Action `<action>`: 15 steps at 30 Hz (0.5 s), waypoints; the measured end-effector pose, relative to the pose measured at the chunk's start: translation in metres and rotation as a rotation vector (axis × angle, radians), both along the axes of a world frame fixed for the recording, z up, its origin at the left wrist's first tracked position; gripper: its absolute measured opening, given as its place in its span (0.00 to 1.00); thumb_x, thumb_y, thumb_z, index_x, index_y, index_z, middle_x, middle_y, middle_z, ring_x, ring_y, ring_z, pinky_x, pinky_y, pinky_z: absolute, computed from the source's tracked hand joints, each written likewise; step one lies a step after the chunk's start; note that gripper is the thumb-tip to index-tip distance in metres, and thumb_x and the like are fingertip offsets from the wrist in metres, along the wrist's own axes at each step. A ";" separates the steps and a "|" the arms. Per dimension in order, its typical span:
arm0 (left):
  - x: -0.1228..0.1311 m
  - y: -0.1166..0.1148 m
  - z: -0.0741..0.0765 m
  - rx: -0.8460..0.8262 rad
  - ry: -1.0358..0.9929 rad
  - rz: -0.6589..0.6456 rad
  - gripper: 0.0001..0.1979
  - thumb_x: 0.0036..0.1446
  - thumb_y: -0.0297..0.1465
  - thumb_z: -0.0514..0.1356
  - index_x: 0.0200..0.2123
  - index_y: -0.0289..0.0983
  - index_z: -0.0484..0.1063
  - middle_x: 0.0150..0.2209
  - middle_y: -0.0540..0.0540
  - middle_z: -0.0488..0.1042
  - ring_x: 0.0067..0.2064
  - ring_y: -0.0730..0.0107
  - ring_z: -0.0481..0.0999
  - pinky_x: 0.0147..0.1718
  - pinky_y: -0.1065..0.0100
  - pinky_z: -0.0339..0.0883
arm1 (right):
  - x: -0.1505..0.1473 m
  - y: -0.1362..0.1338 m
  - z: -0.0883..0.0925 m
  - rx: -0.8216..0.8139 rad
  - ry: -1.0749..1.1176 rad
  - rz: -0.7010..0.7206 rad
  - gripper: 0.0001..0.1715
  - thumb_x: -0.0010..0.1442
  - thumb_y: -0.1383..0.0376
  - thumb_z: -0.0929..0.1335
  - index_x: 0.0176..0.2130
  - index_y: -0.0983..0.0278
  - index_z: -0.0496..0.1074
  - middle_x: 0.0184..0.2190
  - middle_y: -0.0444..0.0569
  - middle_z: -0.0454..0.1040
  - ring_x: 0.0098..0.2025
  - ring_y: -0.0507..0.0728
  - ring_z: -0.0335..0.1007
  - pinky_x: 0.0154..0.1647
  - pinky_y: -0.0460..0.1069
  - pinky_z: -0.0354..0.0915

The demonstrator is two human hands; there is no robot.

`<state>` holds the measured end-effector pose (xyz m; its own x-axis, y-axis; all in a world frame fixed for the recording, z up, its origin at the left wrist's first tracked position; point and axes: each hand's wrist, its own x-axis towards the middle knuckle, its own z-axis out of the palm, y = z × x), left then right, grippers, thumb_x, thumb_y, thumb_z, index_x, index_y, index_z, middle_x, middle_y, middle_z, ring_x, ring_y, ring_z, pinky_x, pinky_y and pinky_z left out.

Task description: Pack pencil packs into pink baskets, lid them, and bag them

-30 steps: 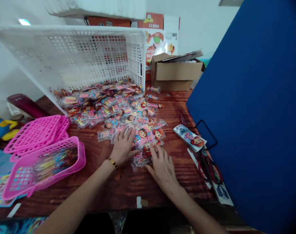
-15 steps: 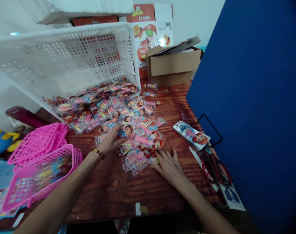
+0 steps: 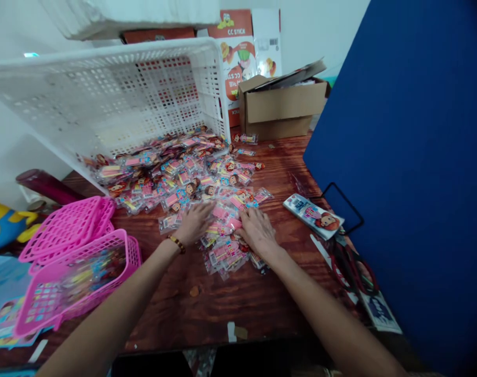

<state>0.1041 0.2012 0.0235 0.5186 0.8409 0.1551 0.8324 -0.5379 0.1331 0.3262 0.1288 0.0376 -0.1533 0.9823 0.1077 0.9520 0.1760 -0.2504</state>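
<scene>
Small clear plastic packets (image 3: 226, 254) with pink and yellow sticks and cartoon-figure cards lie in a loose heap on the wooden table (image 3: 163, 319). My left hand (image 3: 197, 222), a beaded bracelet at its wrist, is over the heap's left side, fingers stretched out and slightly blurred. Nothing shows in its grasp. On the right side, my right hand (image 3: 257, 230) has bent fingers, with a pink packet (image 3: 233, 224) between thumb and forefinger. The fingertips are partly hidden. More packets spill from a tipped white plastic basket (image 3: 225, 104) behind.
Pink plastic baskets (image 3: 134, 256) stand at left, the front one holding packets. A maroon bottle (image 3: 45, 186) lies behind them. At right are a stack of printed cards (image 3: 312, 215), red-handled scissors (image 3: 352, 269) and a blue panel (image 3: 399, 157). A cardboard box (image 3: 285, 107) sits at the back.
My right hand has moved up and left over the heap, its fingers now bent rather than spread. My left hand has shifted slightly right, closer to it. The view has shifted slightly.
</scene>
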 end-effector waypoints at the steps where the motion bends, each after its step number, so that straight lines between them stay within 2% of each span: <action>1: 0.001 -0.014 -0.008 -0.001 -0.003 -0.005 0.23 0.65 0.36 0.53 0.63 0.45 0.60 0.63 0.45 0.65 0.60 0.56 0.63 0.57 0.54 0.58 | 0.001 -0.003 -0.008 0.017 0.007 0.013 0.21 0.59 0.60 0.70 0.51 0.65 0.69 0.48 0.58 0.70 0.52 0.65 0.63 0.51 0.57 0.59; 3: -0.001 -0.039 -0.021 0.004 -0.019 0.014 0.24 0.65 0.35 0.52 0.63 0.44 0.60 0.66 0.43 0.60 0.62 0.52 0.60 0.57 0.51 0.57 | 0.008 -0.016 -0.020 0.054 0.071 0.057 0.18 0.59 0.62 0.70 0.49 0.64 0.69 0.48 0.56 0.71 0.52 0.63 0.64 0.51 0.55 0.59; 5: -0.004 -0.061 -0.031 0.020 -0.040 0.052 0.24 0.65 0.35 0.52 0.64 0.44 0.60 0.68 0.41 0.56 0.64 0.48 0.57 0.58 0.48 0.54 | 0.022 -0.028 -0.025 0.043 0.166 0.071 0.15 0.60 0.64 0.69 0.47 0.63 0.69 0.46 0.53 0.72 0.49 0.60 0.66 0.48 0.51 0.60; 7: -0.007 -0.077 -0.037 0.047 -0.056 0.090 0.24 0.65 0.36 0.52 0.64 0.46 0.60 0.68 0.40 0.54 0.65 0.46 0.55 0.58 0.45 0.54 | 0.035 -0.034 -0.021 0.020 0.255 0.001 0.10 0.61 0.64 0.68 0.44 0.61 0.69 0.44 0.49 0.74 0.45 0.58 0.68 0.42 0.49 0.60; 10: -0.008 -0.093 -0.043 0.081 -0.068 0.124 0.24 0.65 0.36 0.54 0.63 0.49 0.61 0.68 0.39 0.54 0.64 0.44 0.56 0.55 0.43 0.56 | 0.040 -0.029 -0.003 0.020 0.325 -0.129 0.08 0.62 0.61 0.68 0.41 0.61 0.70 0.37 0.45 0.74 0.38 0.56 0.69 0.36 0.48 0.59; 12: -0.006 -0.098 -0.045 0.092 -0.079 0.131 0.22 0.65 0.36 0.54 0.62 0.50 0.63 0.67 0.39 0.56 0.64 0.45 0.56 0.55 0.43 0.56 | 0.028 -0.019 0.008 -0.031 0.319 -0.054 0.10 0.61 0.59 0.68 0.43 0.60 0.70 0.37 0.44 0.75 0.38 0.56 0.69 0.37 0.48 0.59; 15: -0.004 -0.103 -0.049 0.091 -0.097 0.129 0.18 0.65 0.35 0.54 0.57 0.48 0.68 0.66 0.40 0.58 0.64 0.46 0.57 0.57 0.43 0.53 | -0.005 -0.006 0.016 -0.140 0.116 0.140 0.22 0.56 0.60 0.72 0.50 0.61 0.70 0.46 0.50 0.74 0.48 0.59 0.68 0.45 0.51 0.60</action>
<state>0.0997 0.0983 -0.0250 0.3862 0.8796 0.2777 0.8809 -0.4411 0.1718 0.3213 0.1225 0.0534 -0.2833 0.9590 -0.0036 0.8843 0.2598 -0.3880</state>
